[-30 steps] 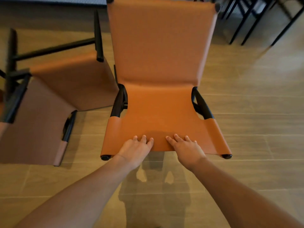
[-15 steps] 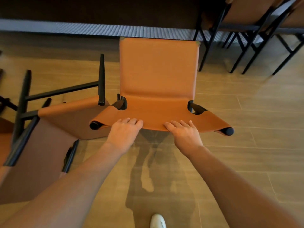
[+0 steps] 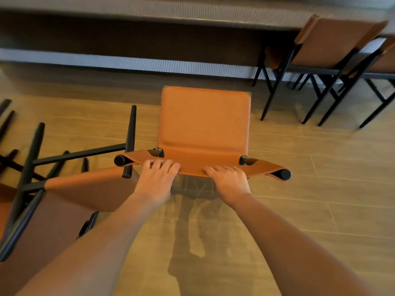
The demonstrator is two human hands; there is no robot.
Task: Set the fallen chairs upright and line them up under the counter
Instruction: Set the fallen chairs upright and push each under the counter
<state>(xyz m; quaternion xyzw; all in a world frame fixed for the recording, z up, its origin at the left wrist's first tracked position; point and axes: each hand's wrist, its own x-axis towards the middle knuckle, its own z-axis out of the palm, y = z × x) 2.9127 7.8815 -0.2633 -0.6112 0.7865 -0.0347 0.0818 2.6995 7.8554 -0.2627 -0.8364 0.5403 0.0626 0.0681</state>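
The left hand (image 3: pixel 158 178) and right hand (image 3: pixel 229 182) are both gripping the top edge of the orange chair (image 3: pixel 205 124), fingers curled over it. The chair is appearing upright on the floor (image 3: pixel 320 189), short of the bench (image 3: pixel 149 9). Its metal frame is probably making it fairly heavy. The leather is likely giving softly, so the stiff top edge is offering the surest hold. Another fallen chair (image 3: pixel 64 210) is lying just left.

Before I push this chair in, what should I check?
1. Grip: left hand and right hand hold the chair's near edge: ok.
2. Floor up to the counter free: ok.
3. Fallen chair on the left, its leg right beside the chair: not ok.
4. Room beside the upright chairs on the right: ok.
5. Chair's feet flat: hidden, cannot tell.
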